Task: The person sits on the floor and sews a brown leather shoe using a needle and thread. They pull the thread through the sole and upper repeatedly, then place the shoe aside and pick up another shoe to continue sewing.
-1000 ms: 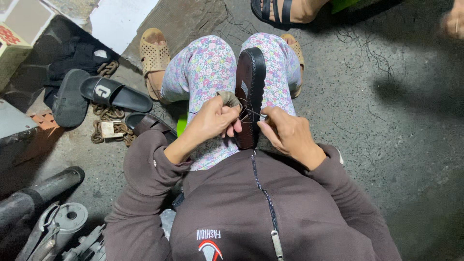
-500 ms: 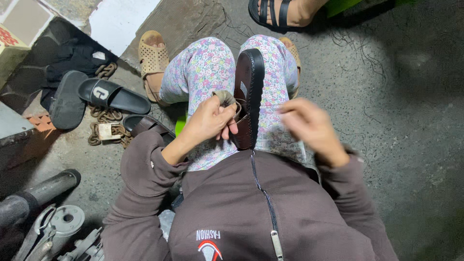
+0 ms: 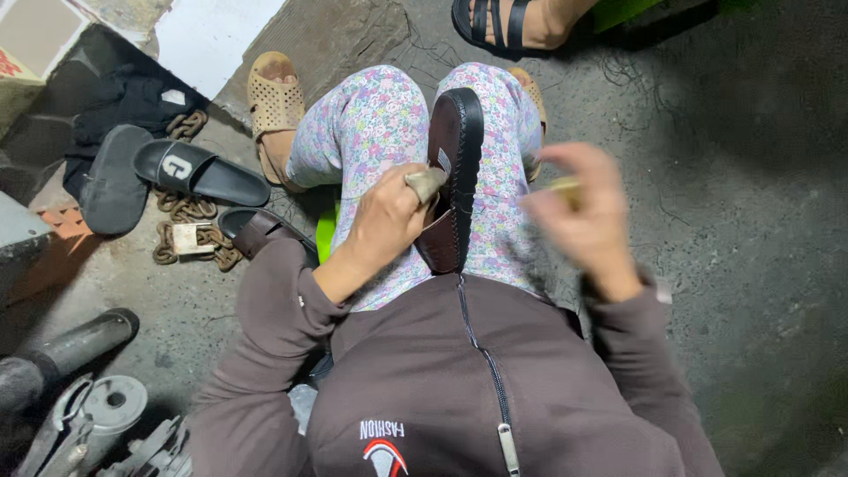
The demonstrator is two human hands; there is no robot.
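A dark brown sandal (image 3: 456,168) stands on its edge between my knees, sole rim up, on my flowered trousers. My left hand (image 3: 389,216) grips the sandal at its strap side, a taped or capped thumb pressed against it. My right hand (image 3: 587,208) is blurred with motion, raised to the right of the sandal and apart from it. It pinches something small and pale at its fingertips; a thread is too fine to see.
Black slide sandals (image 3: 199,170) lie at left beside a chain with a padlock (image 3: 187,237). Another brown sandal (image 3: 261,231) lies by my left elbow. Metal tools (image 3: 88,420) sit at lower left. Another person's sandalled foot (image 3: 512,22) rests at the top.
My right hand has left the sandal and swung out to the right and up. My left hand stays on the sandal, which has not moved.
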